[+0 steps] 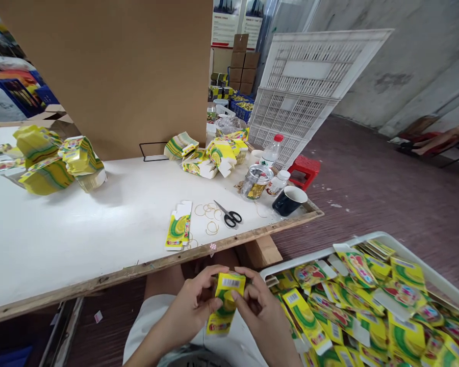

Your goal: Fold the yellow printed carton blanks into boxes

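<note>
A small yellow and green carton (224, 302) with a barcode on top is held over my lap, below the table's front edge. My left hand (193, 306) grips its left side, fingers curled round it. My right hand (260, 312) pinches its right side and top flap. To my right a white crate (432, 275) holds several folded cartons of the same kind. A flat carton blank (178, 227) lies on the white table (80, 234) near its front edge.
Black scissors (229, 216) and loose rubber bands (208, 216) lie on the table. A dark mug (288, 200), a jar (255, 182) and a bottle (272, 151) stand at its right end. Carton piles (57, 160) sit at left and back. A cardboard sheet (110, 71) and white crates (306, 86) stand behind.
</note>
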Demonstrator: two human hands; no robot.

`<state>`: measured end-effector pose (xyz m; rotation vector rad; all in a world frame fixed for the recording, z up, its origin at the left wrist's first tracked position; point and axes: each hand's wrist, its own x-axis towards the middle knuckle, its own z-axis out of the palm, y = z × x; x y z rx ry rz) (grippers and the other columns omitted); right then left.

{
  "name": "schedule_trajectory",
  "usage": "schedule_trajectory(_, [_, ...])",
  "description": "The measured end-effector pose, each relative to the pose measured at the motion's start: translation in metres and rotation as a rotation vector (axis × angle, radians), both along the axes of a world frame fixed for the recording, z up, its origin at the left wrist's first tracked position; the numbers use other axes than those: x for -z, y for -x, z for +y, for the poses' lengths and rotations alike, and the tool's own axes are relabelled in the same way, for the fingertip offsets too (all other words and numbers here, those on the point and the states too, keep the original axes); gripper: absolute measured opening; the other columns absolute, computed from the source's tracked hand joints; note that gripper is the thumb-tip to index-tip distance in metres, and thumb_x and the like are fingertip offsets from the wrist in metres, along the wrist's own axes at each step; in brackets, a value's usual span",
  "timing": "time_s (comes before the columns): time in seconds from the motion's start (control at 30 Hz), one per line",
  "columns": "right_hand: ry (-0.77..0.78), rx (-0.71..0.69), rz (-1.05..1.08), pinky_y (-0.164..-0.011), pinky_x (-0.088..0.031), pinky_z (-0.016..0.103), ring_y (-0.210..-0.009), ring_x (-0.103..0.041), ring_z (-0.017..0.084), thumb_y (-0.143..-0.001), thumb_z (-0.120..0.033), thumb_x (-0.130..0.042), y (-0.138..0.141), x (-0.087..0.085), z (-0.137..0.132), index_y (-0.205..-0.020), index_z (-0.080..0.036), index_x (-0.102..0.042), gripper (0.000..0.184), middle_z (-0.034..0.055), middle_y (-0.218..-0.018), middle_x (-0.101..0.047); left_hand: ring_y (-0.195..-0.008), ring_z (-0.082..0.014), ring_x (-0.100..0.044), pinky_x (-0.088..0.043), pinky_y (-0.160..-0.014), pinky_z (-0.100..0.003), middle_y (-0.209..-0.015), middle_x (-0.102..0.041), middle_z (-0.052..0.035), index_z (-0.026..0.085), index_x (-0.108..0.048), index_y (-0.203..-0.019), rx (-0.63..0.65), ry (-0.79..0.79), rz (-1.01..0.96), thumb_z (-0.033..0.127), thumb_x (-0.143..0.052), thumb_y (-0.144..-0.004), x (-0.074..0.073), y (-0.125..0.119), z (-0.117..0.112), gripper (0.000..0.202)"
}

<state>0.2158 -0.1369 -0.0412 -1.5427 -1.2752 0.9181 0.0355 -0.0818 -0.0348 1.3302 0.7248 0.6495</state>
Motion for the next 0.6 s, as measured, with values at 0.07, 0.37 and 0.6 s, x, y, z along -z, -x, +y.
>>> schedule_trajectory(0.07, [-0.002,0.022,0.026,-0.046,-0.039,0.022,-0.047,-0.045,0.013,-0.090,-0.038,-0.060,0.003,0.003,0.001,-0.116,-0.019,-0.059,0.032,-0.0088,-0.054,-0.044,-0.110,-0.0242,-0.065,-0.050,-0.093,-0.034,-0.125,-0.067,-0.0124,0.024,-0.050,-0.134,0.043,0.054,-0.055,0.031,-0.059,-0.093,-0.002,0.000,0.000,0.043])
schedule_trajectory(0.37, [-0.050,0.052,-0.148,-0.051,-0.045,0.024,-0.054,-0.056,0.016,-0.089,-0.040,-0.063,0.005,0.006,-0.003,-0.117,-0.022,-0.063,0.034,-0.0041,-0.062,-0.057,-0.090,-0.0223,-0.069,-0.052,-0.074,-0.027,-0.098,-0.075,-0.0070,0.021,-0.060,-0.119,-0.092,0.169,-0.062,0.025,-0.080,-0.073,0.002,-0.009,-0.001,0.050])
schedule_trajectory(0.6, [-0.195,0.324,-0.501,-0.072,-0.049,0.039,-0.079,-0.061,0.026,-0.089,-0.053,-0.059,-0.043,0.000,-0.013,-0.102,-0.022,-0.065,0.034,0.0092,-0.092,-0.068,-0.124,-0.0280,-0.058,-0.045,-0.104,-0.040,-0.135,-0.063,-0.0135,0.022,-0.049,-0.140,-0.183,-0.258,0.334,0.035,-0.063,-0.088,0.006,-0.005,0.029,0.055])
